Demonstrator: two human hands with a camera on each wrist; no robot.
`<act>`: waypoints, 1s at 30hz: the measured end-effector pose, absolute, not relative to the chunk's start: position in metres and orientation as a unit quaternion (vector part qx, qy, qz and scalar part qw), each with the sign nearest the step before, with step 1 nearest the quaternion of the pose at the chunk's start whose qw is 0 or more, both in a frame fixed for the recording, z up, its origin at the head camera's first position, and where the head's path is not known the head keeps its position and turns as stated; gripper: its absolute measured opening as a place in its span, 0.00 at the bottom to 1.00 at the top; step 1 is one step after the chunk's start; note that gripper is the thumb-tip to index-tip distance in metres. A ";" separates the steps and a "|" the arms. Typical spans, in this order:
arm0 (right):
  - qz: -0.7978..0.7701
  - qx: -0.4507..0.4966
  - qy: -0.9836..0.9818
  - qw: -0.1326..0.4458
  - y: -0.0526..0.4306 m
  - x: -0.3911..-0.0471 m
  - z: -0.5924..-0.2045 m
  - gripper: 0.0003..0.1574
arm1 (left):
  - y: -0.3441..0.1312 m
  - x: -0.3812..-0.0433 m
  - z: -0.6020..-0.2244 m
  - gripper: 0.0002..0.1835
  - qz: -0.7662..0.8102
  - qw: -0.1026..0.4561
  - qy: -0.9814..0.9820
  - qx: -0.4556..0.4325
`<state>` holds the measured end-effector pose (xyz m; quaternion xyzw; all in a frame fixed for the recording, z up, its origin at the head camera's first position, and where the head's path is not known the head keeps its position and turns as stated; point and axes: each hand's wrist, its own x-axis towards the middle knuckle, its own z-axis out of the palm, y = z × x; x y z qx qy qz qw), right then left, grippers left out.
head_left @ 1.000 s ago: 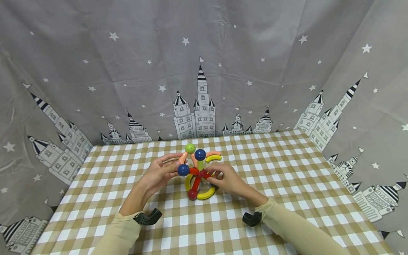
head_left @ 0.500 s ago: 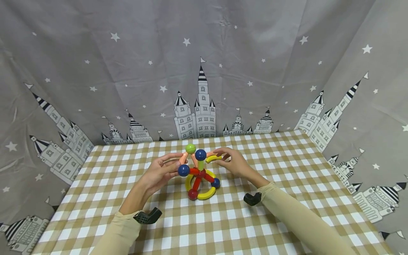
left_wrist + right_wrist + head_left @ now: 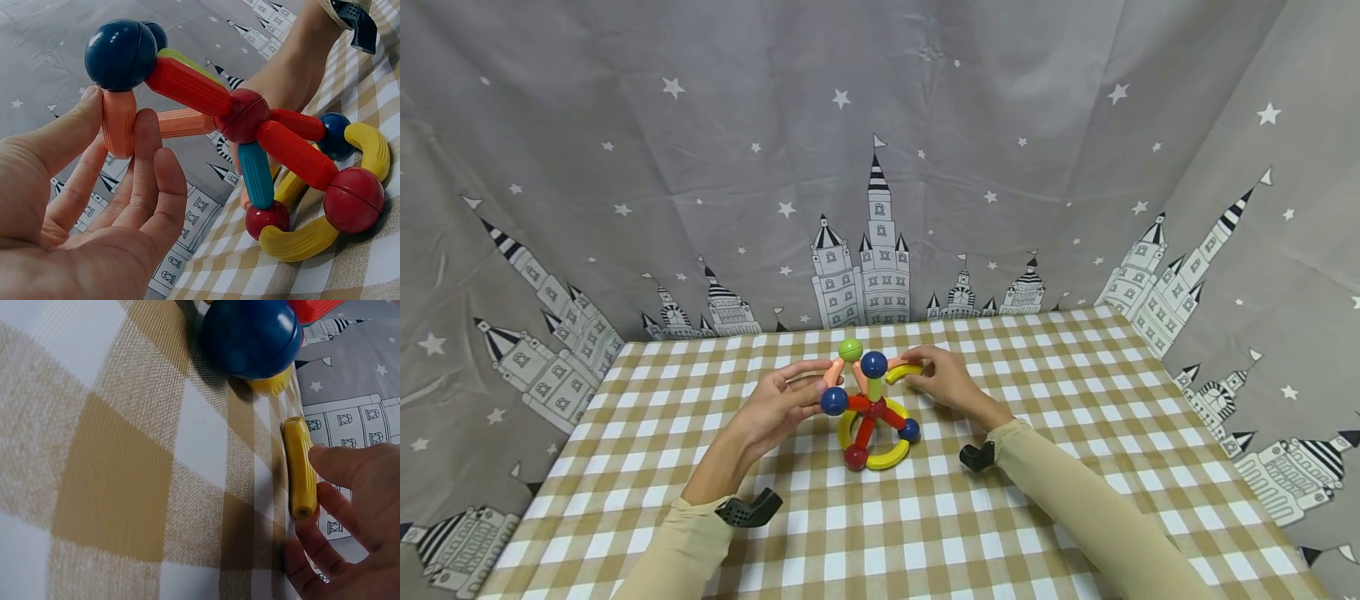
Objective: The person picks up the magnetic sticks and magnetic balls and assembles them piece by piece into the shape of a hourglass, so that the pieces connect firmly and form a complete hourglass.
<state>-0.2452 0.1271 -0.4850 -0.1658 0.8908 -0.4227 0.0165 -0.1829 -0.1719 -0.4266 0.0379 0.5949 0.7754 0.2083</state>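
A magnetic ball-and-rod construction stands on the table, its red hub ball (image 3: 244,117) joined to several red, teal and orange rods. My left hand (image 3: 778,408) pinches a short orange rod (image 3: 119,122) under a blue ball (image 3: 120,55), between thumb and fingers. Below the hub, curved yellow rods and balls form a ring base (image 3: 889,457). Behind the construction, my right hand (image 3: 951,379) pinches a loose curved yellow rod (image 3: 300,469), thumb on one side and fingers on the other. A curved orange rod (image 3: 895,363) lies right beside it, partly hidden by that hand.
A green ball (image 3: 850,350) and a further blue ball (image 3: 874,364) top the construction. Brown-and-white checked cloth (image 3: 1075,417) covers the table. A grey curtain (image 3: 1000,125) with printed castles and stars hangs behind its far edge.
My right hand has left the blue ball at the ring's right side, moved back to the loose curved rods and closed on the yellow one. My left hand keeps its hold.
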 end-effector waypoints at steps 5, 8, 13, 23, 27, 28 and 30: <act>-0.416 -0.156 0.895 0.025 0.124 -0.246 -0.484 0.18 | -0.172 -0.183 -0.426 0.24 0.776 0.208 0.594 0.040; -0.409 -0.150 0.900 0.033 0.121 -0.246 -0.483 0.15 | -0.172 -0.183 -0.426 0.23 0.776 0.208 0.594 0.040; -0.396 -0.141 0.906 0.053 0.119 -0.248 -0.481 0.12 | -0.172 -0.183 -0.426 0.24 0.775 0.208 0.596 0.036; -0.382 -0.169 0.904 0.092 0.124 -0.249 -0.474 0.15 | -0.172 -0.183 -0.426 0.26 0.773 0.209 0.597 0.034; -0.386 -0.166 0.901 0.107 0.124 -0.250 -0.473 0.17 | -0.172 -0.183 -0.426 0.26 0.772 0.210 0.599 0.034; -0.386 -0.165 0.901 0.111 0.124 -0.250 -0.473 0.17 | -0.172 -0.182 -0.426 0.26 0.773 0.210 0.598 0.035; -0.385 -0.164 0.901 0.115 0.124 -0.250 -0.473 0.19 | -0.172 -0.182 -0.426 0.26 0.774 0.211 0.596 0.036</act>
